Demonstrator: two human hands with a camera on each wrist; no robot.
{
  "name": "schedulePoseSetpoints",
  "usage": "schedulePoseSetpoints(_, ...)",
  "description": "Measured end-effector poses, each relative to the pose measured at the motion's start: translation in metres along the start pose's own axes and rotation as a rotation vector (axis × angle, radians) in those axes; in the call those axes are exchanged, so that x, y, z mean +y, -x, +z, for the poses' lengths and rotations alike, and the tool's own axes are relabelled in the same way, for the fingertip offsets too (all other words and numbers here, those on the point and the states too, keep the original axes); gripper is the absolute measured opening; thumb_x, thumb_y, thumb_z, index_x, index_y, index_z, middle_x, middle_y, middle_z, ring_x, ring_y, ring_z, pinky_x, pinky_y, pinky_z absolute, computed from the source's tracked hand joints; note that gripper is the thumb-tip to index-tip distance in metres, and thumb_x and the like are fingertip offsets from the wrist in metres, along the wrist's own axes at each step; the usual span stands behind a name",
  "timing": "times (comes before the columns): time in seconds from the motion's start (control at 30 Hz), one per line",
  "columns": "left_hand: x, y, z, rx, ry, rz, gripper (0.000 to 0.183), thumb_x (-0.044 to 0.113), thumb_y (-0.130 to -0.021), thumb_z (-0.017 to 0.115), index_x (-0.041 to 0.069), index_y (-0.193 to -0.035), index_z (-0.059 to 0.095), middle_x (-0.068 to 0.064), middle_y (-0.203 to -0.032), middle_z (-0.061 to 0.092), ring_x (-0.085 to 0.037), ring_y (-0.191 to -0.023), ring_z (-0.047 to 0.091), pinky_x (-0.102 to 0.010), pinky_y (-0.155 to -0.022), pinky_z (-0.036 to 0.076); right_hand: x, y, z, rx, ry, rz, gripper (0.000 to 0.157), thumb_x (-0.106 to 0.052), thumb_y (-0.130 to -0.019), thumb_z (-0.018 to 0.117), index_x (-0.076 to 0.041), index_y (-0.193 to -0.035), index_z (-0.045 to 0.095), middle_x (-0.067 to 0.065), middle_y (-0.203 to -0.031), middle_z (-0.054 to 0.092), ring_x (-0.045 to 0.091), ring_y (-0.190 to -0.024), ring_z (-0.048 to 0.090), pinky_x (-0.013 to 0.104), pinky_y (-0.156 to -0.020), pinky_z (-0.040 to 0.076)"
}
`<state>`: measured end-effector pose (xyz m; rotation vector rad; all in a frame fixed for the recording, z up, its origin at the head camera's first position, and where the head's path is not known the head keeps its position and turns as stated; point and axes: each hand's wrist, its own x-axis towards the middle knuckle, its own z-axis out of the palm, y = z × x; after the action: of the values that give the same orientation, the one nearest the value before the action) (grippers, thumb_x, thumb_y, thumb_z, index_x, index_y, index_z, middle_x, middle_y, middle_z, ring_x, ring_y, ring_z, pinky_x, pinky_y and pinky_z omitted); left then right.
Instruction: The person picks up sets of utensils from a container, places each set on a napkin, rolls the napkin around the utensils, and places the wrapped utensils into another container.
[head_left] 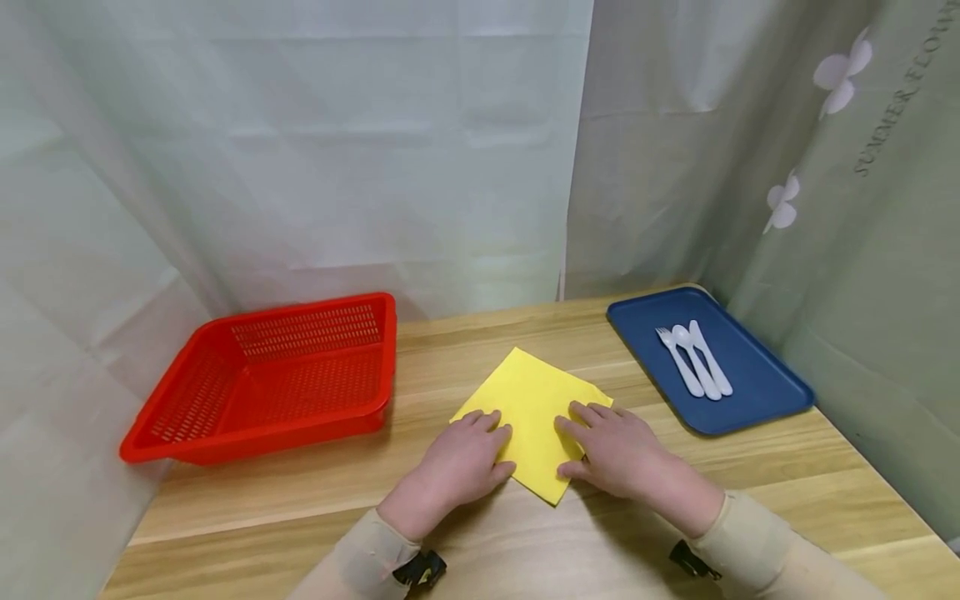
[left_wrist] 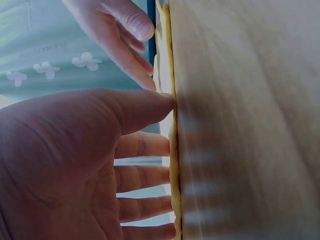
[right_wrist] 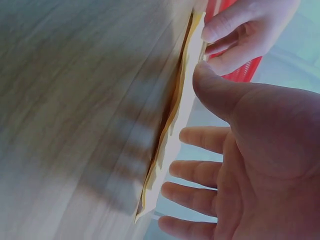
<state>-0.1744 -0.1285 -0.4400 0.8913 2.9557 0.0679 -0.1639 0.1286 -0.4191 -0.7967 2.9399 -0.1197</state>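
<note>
A flat yellow square, which looks like a folded cloth (head_left: 534, 408), lies cornerwise on the wooden table. My left hand (head_left: 467, 457) rests its fingertips on the left side of the cloth; in the left wrist view, the thumb (left_wrist: 142, 107) meets its edge. Over the right side is my right hand (head_left: 618, 450), fingers spread. From the right wrist, its fingers (right_wrist: 195, 172) appear slightly apart from the cloth (right_wrist: 175, 115), with the thumb close to the edge. Layered, wavy edges of the cloth show in both wrist views.
A red plastic basket (head_left: 386, 367) with slotted walls stands at the left. To the right, a blue tray (head_left: 765, 387) holds a white fork (head_left: 681, 362), spoon (head_left: 697, 363) and knife (head_left: 710, 358). Pale curtains (head_left: 390, 150) hang behind the table (head_left: 247, 508) and along its sides.
</note>
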Motion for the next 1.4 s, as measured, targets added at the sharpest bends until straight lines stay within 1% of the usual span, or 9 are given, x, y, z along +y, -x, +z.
schedulePoseSetpoints(0.17,-0.001,-0.001,0.002,0.007,-0.010,0.004,0.055,0.043,-0.105,0.074,0.008,-0.147,0.071,-0.018,-0.156,0.062,-0.040,-0.142,0.059,-0.053,-0.118,0.049,0.002,-0.003,0.000,0.002,0.037,0.025,0.071,-0.056,-0.103,0.073,-0.008,-0.155,0.063,0.023,-0.161,0.055,0.045,-0.147,0.054,0.065,-0.117,0.047)
schedulePoseSetpoints(0.43,-0.002,-0.003,0.004,0.011,-0.025,0.013,0.054,0.044,-0.106,0.073,0.008,-0.147,0.071,-0.018,-0.155,0.062,-0.040,-0.142,0.059,-0.052,-0.119,0.049,0.010,-0.006,0.003,0.023,0.076,0.087,0.073,-0.058,-0.105,0.069,-0.010,-0.160,0.058,0.020,-0.167,0.049,0.045,-0.151,0.049,0.066,-0.117,0.046)
schedulePoseSetpoints(0.6,-0.002,-0.004,0.002,0.004,-0.031,0.012,0.055,0.043,-0.106,0.073,0.008,-0.148,0.070,-0.018,-0.156,0.062,-0.039,-0.142,0.058,-0.052,-0.119,0.049,0.016,-0.008,0.004,0.052,0.109,0.085,0.075,-0.059,-0.106,0.067,-0.010,-0.162,0.056,0.020,-0.168,0.048,0.044,-0.153,0.047,0.064,-0.119,0.044)
schedulePoseSetpoints(0.77,-0.002,-0.004,-0.001,-0.005,-0.024,-0.008,0.056,0.043,-0.106,0.073,0.008,-0.149,0.069,-0.018,-0.157,0.061,-0.040,-0.143,0.057,-0.053,-0.119,0.048,0.021,-0.009,0.005,0.105,0.142,0.058,0.073,-0.057,-0.107,0.066,-0.008,-0.160,0.057,0.022,-0.166,0.050,0.044,-0.152,0.049,0.062,-0.120,0.045)
schedulePoseSetpoints(1.0,0.000,-0.001,-0.002,-0.016,-0.011,-0.021,0.056,0.043,-0.106,0.073,0.007,-0.149,0.069,-0.018,-0.158,0.060,-0.041,-0.144,0.057,-0.054,-0.119,0.048,0.026,-0.008,0.003,0.136,0.134,0.068,0.072,-0.055,-0.108,0.066,-0.007,-0.161,0.056,0.022,-0.168,0.048,0.045,-0.152,0.048,0.062,-0.120,0.044)
schedulePoseSetpoints(1.23,0.001,-0.001,0.001,-0.021,-0.006,-0.018,0.056,0.042,-0.107,0.072,0.008,-0.150,0.068,-0.018,-0.158,0.059,-0.041,-0.145,0.056,-0.055,-0.119,0.048,0.034,-0.004,0.006,0.190,0.142,0.069,0.074,-0.054,-0.107,0.068,-0.005,-0.161,0.055,0.023,-0.167,0.049,0.045,-0.152,0.048,0.064,-0.119,0.045)
schedulePoseSetpoints(1.4,0.001,0.000,0.002,-0.021,-0.002,-0.016,0.056,0.042,-0.106,0.073,0.008,-0.150,0.068,-0.018,-0.158,0.059,-0.041,-0.145,0.056,-0.054,-0.120,0.047,0.039,-0.003,0.005,0.223,0.152,0.082,0.074,-0.052,-0.106,0.071,-0.004,-0.160,0.056,0.023,-0.165,0.051,0.044,-0.150,0.051,0.063,-0.119,0.045)
